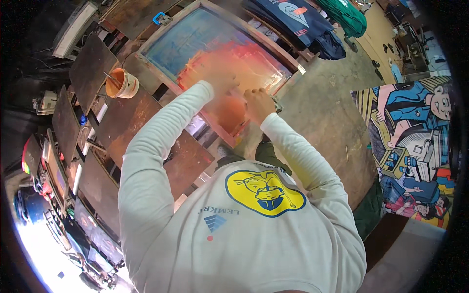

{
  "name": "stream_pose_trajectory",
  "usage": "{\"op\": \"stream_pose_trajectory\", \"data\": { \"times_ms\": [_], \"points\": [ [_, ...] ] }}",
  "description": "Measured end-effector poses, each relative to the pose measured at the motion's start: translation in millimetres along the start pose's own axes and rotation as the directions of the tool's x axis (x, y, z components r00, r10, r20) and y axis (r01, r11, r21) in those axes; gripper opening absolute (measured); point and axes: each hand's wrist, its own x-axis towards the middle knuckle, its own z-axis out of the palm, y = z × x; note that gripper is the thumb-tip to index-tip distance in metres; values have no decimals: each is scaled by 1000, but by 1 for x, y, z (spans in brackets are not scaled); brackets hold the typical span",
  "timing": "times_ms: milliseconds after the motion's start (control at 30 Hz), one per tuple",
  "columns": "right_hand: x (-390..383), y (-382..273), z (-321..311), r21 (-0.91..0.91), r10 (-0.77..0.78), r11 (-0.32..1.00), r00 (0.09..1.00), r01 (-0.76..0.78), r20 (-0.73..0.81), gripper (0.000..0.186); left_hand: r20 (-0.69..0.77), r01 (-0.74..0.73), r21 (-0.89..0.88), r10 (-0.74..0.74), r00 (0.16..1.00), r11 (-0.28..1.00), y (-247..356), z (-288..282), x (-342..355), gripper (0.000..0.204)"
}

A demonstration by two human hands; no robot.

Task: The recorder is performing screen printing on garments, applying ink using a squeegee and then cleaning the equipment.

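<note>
A wooden screen-printing frame (pixel 170 82) lies tilted in front of me, its mesh smeared with red and orange ink over a bluish area. My left hand (pixel 223 84) is over the inked mesh, smeared by motion. Whether it holds anything is hidden in the blur. My right hand (pixel 260 103) is closed at the frame's near right side, its fingers curled over the rim. Between and just below the hands, the reddish-orange patch is blurred too.
A white bucket (pixel 128 87) with orange ink and a stick stands on the dark boards (pixel 128 115) at left. Dark printed shirts (pixel 293 22) and a green garment (pixel 346 17) lie at the far side. A colourful cartoon panel (pixel 410 151) stands at right, beside the concrete floor (pixel 325 110).
</note>
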Motion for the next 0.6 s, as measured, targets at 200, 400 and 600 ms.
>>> {"op": "stream_pose_trajectory", "data": {
  "times_ms": [200,400,600],
  "points": [
    [-21,-28,17,28,68,997,988,-73,139,22,-27,-32,-117,29,999,993,13,22,-33,40],
    [-31,-46,35,-174,-26,984,995,43,101,19,-41,48,-192,-56,998,980,35,19,-70,51],
    [-33,-55,32,-193,-28,980,994,47,103,26,-79,100,-256,-124,989,962,36,55,-72,49]
  ]
}}
